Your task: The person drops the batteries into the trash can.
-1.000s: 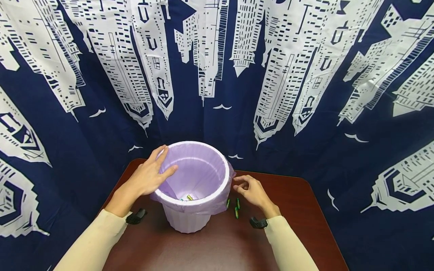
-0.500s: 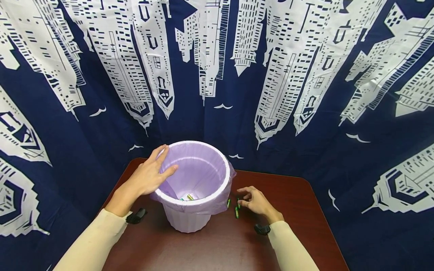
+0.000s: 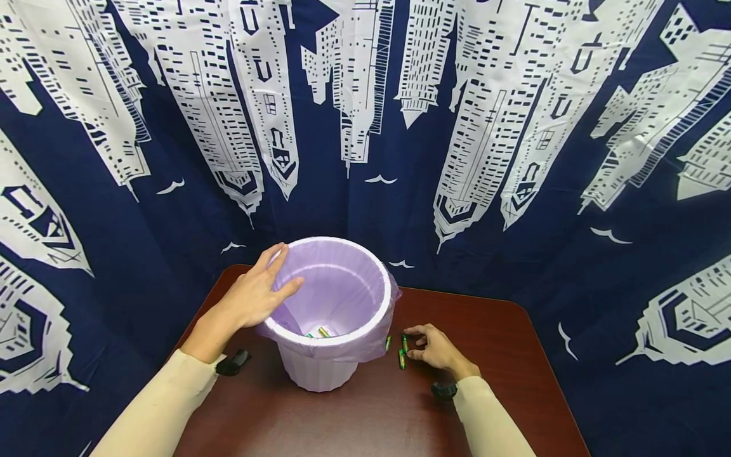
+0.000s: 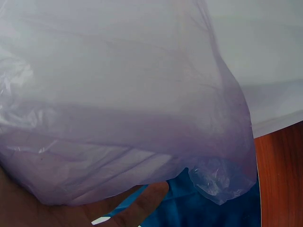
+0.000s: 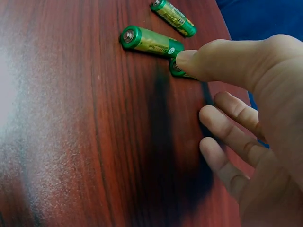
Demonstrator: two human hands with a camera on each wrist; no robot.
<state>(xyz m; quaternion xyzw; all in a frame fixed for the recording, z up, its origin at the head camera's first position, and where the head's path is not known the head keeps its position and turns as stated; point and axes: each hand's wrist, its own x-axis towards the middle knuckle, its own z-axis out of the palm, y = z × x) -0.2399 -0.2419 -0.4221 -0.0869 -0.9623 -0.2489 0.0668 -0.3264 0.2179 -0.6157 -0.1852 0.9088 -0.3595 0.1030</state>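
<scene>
A white waste bin (image 3: 320, 373) lined with a translucent purple bag (image 3: 320, 298) stands upright on the table. My left hand (image 3: 259, 292) rests on its left rim, fingers fairly straight and thumb reaching over the opening. In the left wrist view the liner (image 4: 109, 142) covers part of that hand. My right hand (image 3: 436, 350) is low over the table to the right of the bin, around a green battery (image 5: 177, 70) whose end the thumb overlaps in the right wrist view. A second battery (image 5: 152, 42) adjoins it; a third battery (image 5: 173, 18) lies closer to the bin.
More small green and yellow batteries (image 3: 323, 332) lie at the bottom of the bin. The reddish-brown table (image 3: 485, 330) has rounded far corners. Behind it hangs a navy curtain (image 3: 365, 209) printed with white buildings.
My right hand has gone from beside the bin's rim down and to the right, to the batteries. The left hand stays on the rim. The head view has shifted slightly.
</scene>
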